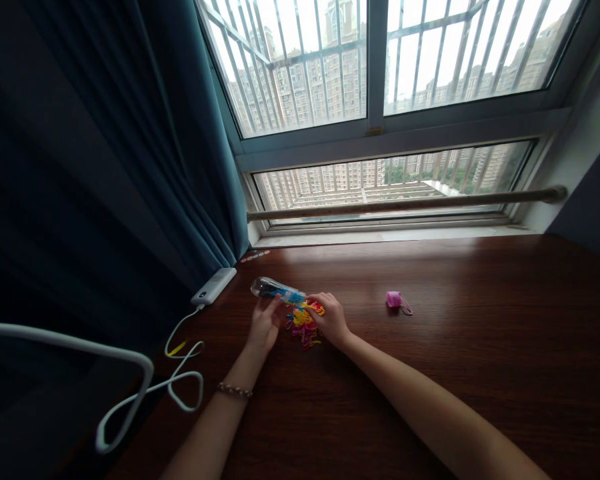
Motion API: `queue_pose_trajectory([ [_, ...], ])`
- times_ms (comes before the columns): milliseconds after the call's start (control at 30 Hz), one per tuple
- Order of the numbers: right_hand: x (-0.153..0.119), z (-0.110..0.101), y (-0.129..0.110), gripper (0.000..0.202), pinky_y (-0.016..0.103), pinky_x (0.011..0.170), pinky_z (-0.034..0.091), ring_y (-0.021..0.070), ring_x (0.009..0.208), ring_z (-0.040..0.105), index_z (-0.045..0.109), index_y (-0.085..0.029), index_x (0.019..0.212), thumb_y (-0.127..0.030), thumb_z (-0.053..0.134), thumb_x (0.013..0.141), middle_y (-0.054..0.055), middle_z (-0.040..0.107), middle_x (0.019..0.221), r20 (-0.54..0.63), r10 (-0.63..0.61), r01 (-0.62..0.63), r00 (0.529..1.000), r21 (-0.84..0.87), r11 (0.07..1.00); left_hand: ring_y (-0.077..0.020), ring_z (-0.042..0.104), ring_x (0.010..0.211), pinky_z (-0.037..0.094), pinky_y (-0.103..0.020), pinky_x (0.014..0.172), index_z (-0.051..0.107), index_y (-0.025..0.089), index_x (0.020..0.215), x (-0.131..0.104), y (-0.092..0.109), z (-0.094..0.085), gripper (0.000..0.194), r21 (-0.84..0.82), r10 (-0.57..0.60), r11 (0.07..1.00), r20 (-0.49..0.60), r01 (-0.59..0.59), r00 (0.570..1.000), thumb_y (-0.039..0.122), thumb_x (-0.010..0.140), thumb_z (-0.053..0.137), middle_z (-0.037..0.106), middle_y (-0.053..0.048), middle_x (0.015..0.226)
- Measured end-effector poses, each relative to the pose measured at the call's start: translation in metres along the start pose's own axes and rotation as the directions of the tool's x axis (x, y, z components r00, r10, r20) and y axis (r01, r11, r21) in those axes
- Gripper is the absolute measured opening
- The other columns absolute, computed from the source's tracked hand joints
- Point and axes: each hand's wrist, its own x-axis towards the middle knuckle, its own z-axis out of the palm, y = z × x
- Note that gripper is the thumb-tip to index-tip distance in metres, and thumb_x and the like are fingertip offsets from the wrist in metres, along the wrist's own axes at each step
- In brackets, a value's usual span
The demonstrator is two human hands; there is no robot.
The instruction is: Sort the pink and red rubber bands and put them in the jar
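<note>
A clear plastic bottle (pixel 280 288) lies tilted between my hands, its rounded end to the left, with blue and dark pieces inside. My left hand (pixel 266 325) holds it from below, thumb and fingers against its side. At the bottle's right end, my right hand (pixel 330 315) is closed in a pinch on some yellow and red hair ties. Beneath both hands a loose pile of small hair ties (pixel 304 331) in yellow, pink and purple rests on the table. The right fingertips partly cover the bottle's mouth.
To the right on the brown wooden table (pixel 460 360) lies a pink cap (pixel 393 299) with a loop. A white power bank (pixel 214 287) with a white cable (pixel 185 377) sits at the left, beside the blue curtain (pixel 180 133). A barred window stands behind.
</note>
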Motion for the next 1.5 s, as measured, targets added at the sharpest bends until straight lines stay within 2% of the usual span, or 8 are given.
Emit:
queue_pose_trajectory([
  [267, -0.002, 0.001, -0.004, 0.045, 0.023, 0.069, 0.043, 0.0126, 0.073, 0.051, 0.053, -0.024, 0.118, -0.028, 0.061, 0.074, 0.002, 0.053, 0.088, 0.033, -0.033, 0.032, 0.999, 0.056, 0.998, -0.0194, 0.066, 0.073, 0.055, -0.032, 0.068, 0.058, 0.010, 0.087, -0.001, -0.003, 0.002, 0.021, -0.046, -0.192, 0.980, 0.076, 0.196, 0.978, 0.019, 0.070, 0.067, 0.068, -0.009, 0.081],
  [433, -0.005, 0.007, 0.002, 0.058, 0.016, 0.047, 0.038, 0.0056, 0.046, 0.043, 0.042, -0.021, 0.127, -0.030, 0.062, 0.073, -0.004, 0.054, 0.064, 0.273, 0.031, -0.101, 0.962, 0.247, 0.964, -0.0164, 0.065, 0.072, 0.054, -0.028, 0.066, 0.056, 0.013, 0.093, -0.013, -0.005, 0.012, 0.034, 0.077, -0.079, 0.995, 0.122, 0.070, 0.989, 0.021, 0.064, 0.072, 0.067, -0.005, 0.086],
  [567, -0.005, 0.010, 0.007, 0.060, 0.017, 0.050, 0.041, 0.0068, 0.053, 0.047, 0.042, -0.020, 0.127, -0.029, 0.064, 0.072, -0.002, 0.058, 0.072, 0.368, 0.008, -0.167, 0.930, 0.400, 0.901, -0.0172, 0.065, 0.076, 0.053, -0.028, 0.067, 0.055, 0.016, 0.093, -0.021, -0.008, 0.017, 0.039, 0.161, -0.025, 0.987, 0.145, 0.002, 0.989, 0.022, 0.060, 0.074, 0.065, -0.004, 0.090],
  [700, -0.002, 0.010, 0.009, 0.057, 0.017, 0.051, 0.040, 0.0066, 0.053, 0.046, 0.044, -0.017, 0.125, -0.030, 0.062, 0.073, -0.002, 0.056, 0.070, 0.407, 0.011, -0.221, 0.913, 0.471, 0.854, -0.0197, 0.064, 0.082, 0.052, -0.032, 0.071, 0.054, 0.017, 0.096, -0.019, -0.007, 0.017, 0.040, 0.099, -0.023, 0.995, 0.165, 0.007, 0.986, 0.023, 0.061, 0.074, 0.064, -0.005, 0.094],
  [900, 0.002, 0.012, 0.005, 0.033, 0.018, 0.048, 0.037, 0.0072, 0.051, 0.044, 0.063, -0.012, 0.097, -0.039, 0.054, 0.079, -0.002, 0.050, 0.062, 0.320, 0.010, -0.179, 0.947, 0.500, 0.847, -0.0147, 0.063, 0.074, 0.052, -0.030, 0.065, 0.054, 0.019, 0.089, -0.008, -0.005, 0.010, 0.030, -0.066, -0.052, 0.996, 0.110, 0.059, 0.993, 0.023, 0.066, 0.071, 0.066, 0.000, 0.084],
  [1067, 0.000, 0.016, 0.009, 0.029, 0.019, 0.047, 0.038, 0.0096, 0.049, 0.048, 0.068, -0.014, 0.077, -0.041, 0.059, 0.074, -0.001, 0.055, 0.056, 0.173, 0.109, -0.167, 0.979, 0.369, 0.914, -0.0130, 0.062, 0.073, 0.051, -0.028, 0.065, 0.054, 0.020, 0.089, -0.006, -0.010, 0.007, 0.028, -0.063, -0.034, 0.997, 0.091, 0.040, 0.995, 0.026, 0.067, 0.070, 0.064, 0.001, 0.083],
  [1333, -0.003, 0.016, 0.017, 0.020, 0.020, 0.049, 0.039, 0.0119, 0.050, 0.053, 0.069, -0.016, 0.078, -0.033, 0.064, 0.071, 0.000, 0.061, 0.057, 0.095, 0.172, -0.188, 0.980, 0.199, 0.962, -0.0123, 0.060, 0.078, 0.048, -0.024, 0.070, 0.057, 0.026, 0.093, -0.012, -0.003, 0.015, 0.031, 0.101, 0.173, 0.977, 0.133, -0.187, 0.976, 0.027, 0.065, 0.070, 0.063, 0.003, 0.089],
  [1500, -0.003, 0.013, 0.014, 0.024, 0.021, 0.052, 0.037, 0.0115, 0.050, 0.051, 0.069, -0.019, 0.088, -0.031, 0.066, 0.068, -0.001, 0.059, 0.056, 0.087, 0.164, -0.174, 0.983, 0.119, 0.978, -0.0151, 0.058, 0.089, 0.045, -0.023, 0.078, 0.059, 0.023, 0.099, -0.010, 0.003, 0.013, 0.044, 0.303, 0.362, 0.872, 0.127, -0.384, 0.923, 0.016, 0.058, 0.074, 0.063, -0.002, 0.097],
])
